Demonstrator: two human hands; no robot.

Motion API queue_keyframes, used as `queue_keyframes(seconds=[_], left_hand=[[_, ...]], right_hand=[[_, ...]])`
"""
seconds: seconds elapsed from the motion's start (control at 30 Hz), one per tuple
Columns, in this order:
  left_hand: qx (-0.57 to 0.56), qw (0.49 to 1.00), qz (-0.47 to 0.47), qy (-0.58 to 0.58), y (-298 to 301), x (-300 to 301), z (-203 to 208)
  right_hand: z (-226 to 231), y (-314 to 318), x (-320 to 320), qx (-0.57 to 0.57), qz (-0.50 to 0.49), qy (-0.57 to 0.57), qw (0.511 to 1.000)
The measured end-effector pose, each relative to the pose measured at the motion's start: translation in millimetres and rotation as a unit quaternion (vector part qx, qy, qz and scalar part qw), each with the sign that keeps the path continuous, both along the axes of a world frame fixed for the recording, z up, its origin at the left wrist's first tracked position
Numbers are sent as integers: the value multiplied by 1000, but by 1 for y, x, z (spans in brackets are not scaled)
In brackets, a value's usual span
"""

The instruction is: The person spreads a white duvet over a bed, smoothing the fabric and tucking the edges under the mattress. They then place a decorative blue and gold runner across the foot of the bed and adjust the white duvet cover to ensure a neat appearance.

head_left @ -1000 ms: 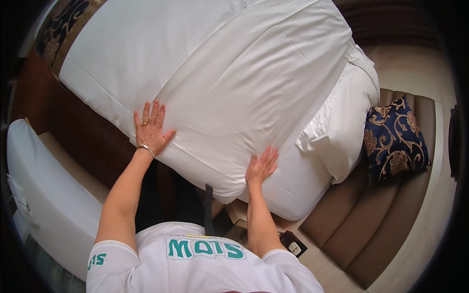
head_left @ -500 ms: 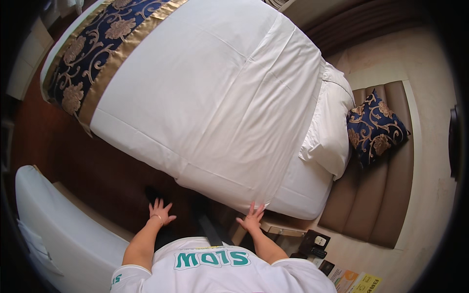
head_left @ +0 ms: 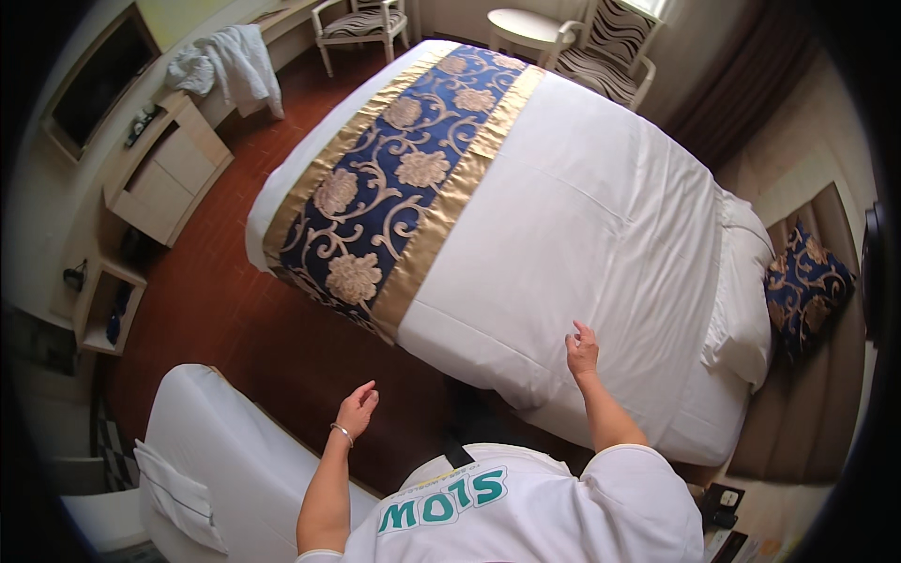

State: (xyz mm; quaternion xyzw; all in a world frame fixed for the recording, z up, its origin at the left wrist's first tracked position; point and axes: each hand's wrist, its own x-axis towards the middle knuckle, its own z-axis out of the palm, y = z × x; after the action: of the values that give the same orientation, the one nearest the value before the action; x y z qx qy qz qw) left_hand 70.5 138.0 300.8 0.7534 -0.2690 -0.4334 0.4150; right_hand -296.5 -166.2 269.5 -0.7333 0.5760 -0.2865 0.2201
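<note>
Whereas the white cover [head_left: 535, 225] was lain upon by both the left hand [head_left: 357, 410] and the right hand [head_left: 582, 349] one second earlier, the left has since been drawn off it, and the view has been swung toward the foot of the bed [head_left: 694, 432]. The two hands are now held well apart. The left, loosely curled and with nothing seen in it, is suspended above the dark floor [head_left: 253, 300], close to a second white mattress [head_left: 253, 460]. The right is held over the near side of the cover, index finger extended; whether the fabric is touched cannot be told. Judged from this, hand-smoothing at that spot has been broken off, with the cover apparently not fully flattened.

Cover condition: spread across the bed between the blue-and-gold runner [head_left: 404, 169] and the white pillow [head_left: 737, 319]. Toward the runner it is lain fairly smooth, marked by faint creases; toward the pillow long ridges are gathered. The near edge is hung unevenly, with a loose bulge [head_left: 540, 387] below the right hand.
</note>
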Motion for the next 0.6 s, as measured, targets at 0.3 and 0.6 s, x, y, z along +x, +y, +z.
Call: queue_keyframes(seconds=[0.3, 0.6], left_hand=[[176, 882, 403, 171, 213, 44, -58], [273, 723, 547, 322, 286, 171, -109]], right_hand=[[-7, -16, 340, -32, 225, -104, 968], [18, -2, 634, -81, 400, 112, 906]])
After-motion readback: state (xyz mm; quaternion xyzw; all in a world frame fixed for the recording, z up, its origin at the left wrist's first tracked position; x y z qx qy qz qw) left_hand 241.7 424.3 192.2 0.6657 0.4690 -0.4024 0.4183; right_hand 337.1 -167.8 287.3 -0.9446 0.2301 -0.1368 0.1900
